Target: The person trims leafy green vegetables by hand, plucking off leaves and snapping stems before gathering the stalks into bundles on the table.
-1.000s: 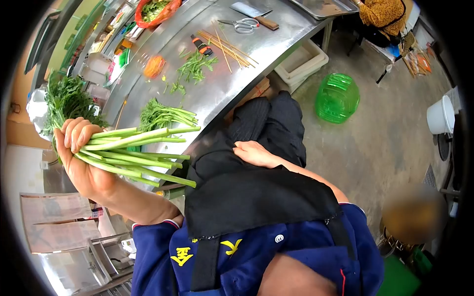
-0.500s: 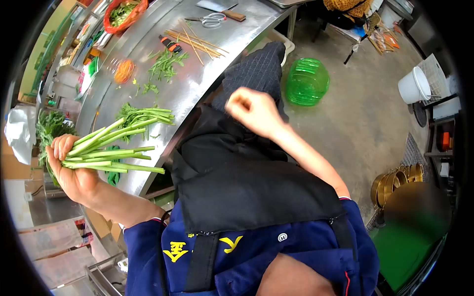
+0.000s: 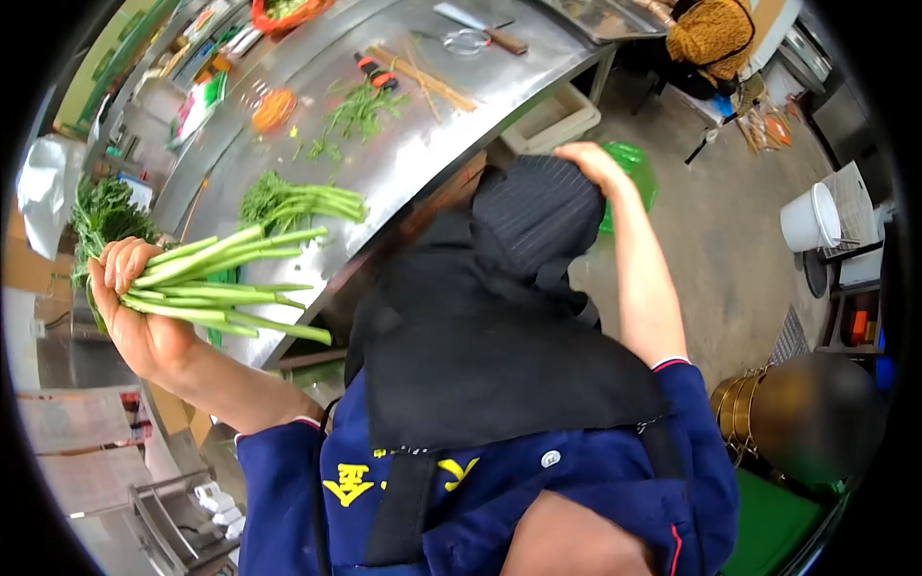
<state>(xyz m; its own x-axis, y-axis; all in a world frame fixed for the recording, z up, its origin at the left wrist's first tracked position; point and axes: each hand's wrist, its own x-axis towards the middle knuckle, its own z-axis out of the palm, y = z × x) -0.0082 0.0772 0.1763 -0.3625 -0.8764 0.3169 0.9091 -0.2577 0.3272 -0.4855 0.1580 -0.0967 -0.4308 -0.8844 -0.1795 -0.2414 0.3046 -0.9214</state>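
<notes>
My left hand (image 3: 144, 312) is closed round a bunch of leafy greens (image 3: 226, 283). Their cut pale-green stalks point right, and feathery leaves (image 3: 106, 216) stick out behind the hand. My right hand (image 3: 594, 168) lies against the knee of my dark pinstriped trousers (image 3: 533, 211), fingers stretched along it and nothing visible in them. Just beyond that hand is a green see-through plastic container (image 3: 632, 178), partly hidden. Another bunch of greens (image 3: 298, 202) rests on the steel table (image 3: 384, 182), near the stalks in my left hand.
On the table are loose leaf sprigs (image 3: 365, 110), a black-and-orange tool (image 3: 376, 71), thin wooden sticks (image 3: 423, 77), scissors (image 3: 466, 41), a knife (image 3: 480, 27) and an orange bundle (image 3: 275, 110). A pale bin (image 3: 552, 120) stands under the table edge; a white bucket (image 3: 810, 219) is at right.
My right hand has moved up and right, from above my thigh to the knee, its fingers now extended. My left hand still grips the greens. The view has shifted somewhat.
</notes>
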